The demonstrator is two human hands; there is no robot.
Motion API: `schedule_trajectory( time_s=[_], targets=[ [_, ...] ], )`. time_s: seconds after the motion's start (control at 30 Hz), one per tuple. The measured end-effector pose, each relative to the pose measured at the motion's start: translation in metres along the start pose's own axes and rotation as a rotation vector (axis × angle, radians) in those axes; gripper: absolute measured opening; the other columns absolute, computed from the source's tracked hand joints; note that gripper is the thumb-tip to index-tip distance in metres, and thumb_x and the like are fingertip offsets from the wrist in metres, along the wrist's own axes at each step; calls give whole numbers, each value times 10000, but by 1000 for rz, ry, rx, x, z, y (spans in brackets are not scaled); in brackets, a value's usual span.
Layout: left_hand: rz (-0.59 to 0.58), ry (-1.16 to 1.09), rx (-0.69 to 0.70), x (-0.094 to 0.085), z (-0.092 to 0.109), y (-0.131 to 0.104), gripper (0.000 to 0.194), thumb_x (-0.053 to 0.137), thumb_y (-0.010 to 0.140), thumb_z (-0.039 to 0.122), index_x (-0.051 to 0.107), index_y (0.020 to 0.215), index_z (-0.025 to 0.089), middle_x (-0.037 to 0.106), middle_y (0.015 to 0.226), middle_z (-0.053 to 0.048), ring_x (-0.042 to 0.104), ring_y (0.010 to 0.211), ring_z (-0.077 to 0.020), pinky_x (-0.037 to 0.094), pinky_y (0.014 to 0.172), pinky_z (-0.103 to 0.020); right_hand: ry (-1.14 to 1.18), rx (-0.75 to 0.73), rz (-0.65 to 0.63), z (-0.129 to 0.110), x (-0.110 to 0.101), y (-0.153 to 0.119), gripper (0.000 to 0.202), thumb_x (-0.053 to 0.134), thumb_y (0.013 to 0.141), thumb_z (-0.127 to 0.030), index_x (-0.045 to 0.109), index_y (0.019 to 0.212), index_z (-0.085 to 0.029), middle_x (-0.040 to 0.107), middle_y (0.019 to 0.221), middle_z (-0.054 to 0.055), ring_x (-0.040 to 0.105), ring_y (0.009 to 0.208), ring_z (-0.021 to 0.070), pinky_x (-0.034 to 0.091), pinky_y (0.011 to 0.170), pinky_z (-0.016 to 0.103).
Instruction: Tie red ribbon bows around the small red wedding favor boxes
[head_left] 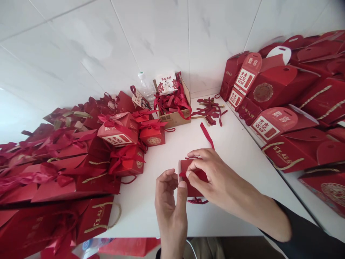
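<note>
A small red gift box (pixel 192 189) stands on the white table between my two hands, with twisted red cord at its near side. My left hand (pixel 171 201) is at its left, thumb and curled fingers on either side of the pale upright flap (pixel 179 169). From the right, my right hand (pixel 212 176) reaches over the box, thumb and forefinger pinched on a red ribbon (pixel 183 174) at the flap. A length of red ribbon (pixel 207 135) trails out beyond the right hand. My right hand hides much of the box top.
Ribbon-tied red boxes (pixel 61 165) crowd the left side. An open carton (pixel 175 122) of ribbons stands at the back, beside a plastic bottle (pixel 145 86) and loose dark red cords (pixel 209 110). More red boxes (pixel 293 97) are stacked at right, past a table seam.
</note>
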State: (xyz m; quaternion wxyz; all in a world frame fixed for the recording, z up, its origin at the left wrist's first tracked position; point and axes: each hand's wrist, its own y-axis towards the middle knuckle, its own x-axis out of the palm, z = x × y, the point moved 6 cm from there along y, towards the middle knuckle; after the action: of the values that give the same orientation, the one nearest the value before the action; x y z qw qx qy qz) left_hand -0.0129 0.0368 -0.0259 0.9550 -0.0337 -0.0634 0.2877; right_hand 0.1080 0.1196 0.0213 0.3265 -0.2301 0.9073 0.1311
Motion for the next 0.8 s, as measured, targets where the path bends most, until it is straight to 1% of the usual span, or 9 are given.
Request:
schedule_trajectory(
  time_s=[0.17, 0.3, 0.37, 0.43, 0.5, 0.57, 0.67, 0.73, 0.8],
  targets=[
    [-25, 54, -5, -6, -3, 3, 379, 671, 931, 509, 658, 1173, 217, 686, 1127, -91, 656, 1027, -217, 524, 833, -286, 16, -23, -18, -8, -2, 0, 178, 565, 955, -196, 648, 801, -225, 674, 1212, 117, 568, 1281, 286, 492, 1095, 510],
    [-93, -27, -96, -3, -6, 12, 259, 677, 942, 448, 685, 921, 190, 661, 867, -21, 602, 815, -142, 488, 758, -231, 14, -37, -29, -9, -1, 1, 202, 549, 966, -197, 662, 803, -231, 687, 1199, 107, 588, 1259, 277, 504, 1084, 495],
    [-125, -137, -153, 0, -6, 16, 228, 733, 905, 381, 659, 821, 182, 630, 797, 6, 576, 750, -113, 482, 729, -210, 9, -50, -25, -6, 0, -1, 144, 556, 974, -235, 684, 910, -215, 669, 1241, 122, 566, 1288, 281, 494, 1100, 497],
    [-99, -281, -202, -3, -9, 21, 206, 772, 865, 354, 658, 826, 186, 654, 790, 6, 615, 749, -118, 509, 744, -225, -12, -83, -3, -1, 0, -4, 172, 560, 979, -270, 668, 1093, -200, 628, 1315, 138, 527, 1333, 287, 476, 1120, 513],
    [-22, -390, -256, -14, -16, 26, 211, 813, 817, 335, 666, 865, 191, 704, 811, -18, 680, 781, -156, 551, 763, -272, -35, -108, 36, 8, -3, -11, 301, 569, 980, -306, 601, 1261, -204, 578, 1390, 144, 488, 1376, 293, 458, 1136, 532],
    [66, -438, -295, -32, -26, 30, 244, 848, 766, 320, 667, 859, 186, 718, 793, -26, 709, 768, -182, 578, 724, -295, -14, -90, 66, 20, -8, -21, 433, 596, 976, -377, 521, 1378, -234, 539, 1451, 138, 477, 1399, 299, 464, 1133, 534],
    [176, -445, -319, -63, -40, 32, 268, 866, 727, 322, 650, 773, 169, 676, 697, 10, 674, 639, -146, 567, 591, -251, 115, 54, 42, 44, -17, -38, 609, 634, 959, -516, 418, 1494, -319, 520, 1518, 107, 519, 1387, 315, 509, 1093, 516],
    [228, -435, -335, -80, -48, 30, 239, 847, 749, 296, 647, 764, 166, 672, 677, 25, 662, 602, -123, 561, 558, -224, 195, 166, 6, 57, -22, -48, 606, 617, 963, -563, 429, 1501, -359, 552, 1516, 90, 573, 1341, 332, 541, 1050, 508],
    [271, -422, -349, -91, -53, 27, 188, 824, 775, 254, 656, 791, 169, 687, 674, 35, 669, 587, -111, 560, 545, -202, 232, 245, -25, 66, -25, -54, 538, 582, 977, -579, 491, 1463, -366, 595, 1481, 89, 660, 1213, 333, 600, 933, 480]
  ],
)
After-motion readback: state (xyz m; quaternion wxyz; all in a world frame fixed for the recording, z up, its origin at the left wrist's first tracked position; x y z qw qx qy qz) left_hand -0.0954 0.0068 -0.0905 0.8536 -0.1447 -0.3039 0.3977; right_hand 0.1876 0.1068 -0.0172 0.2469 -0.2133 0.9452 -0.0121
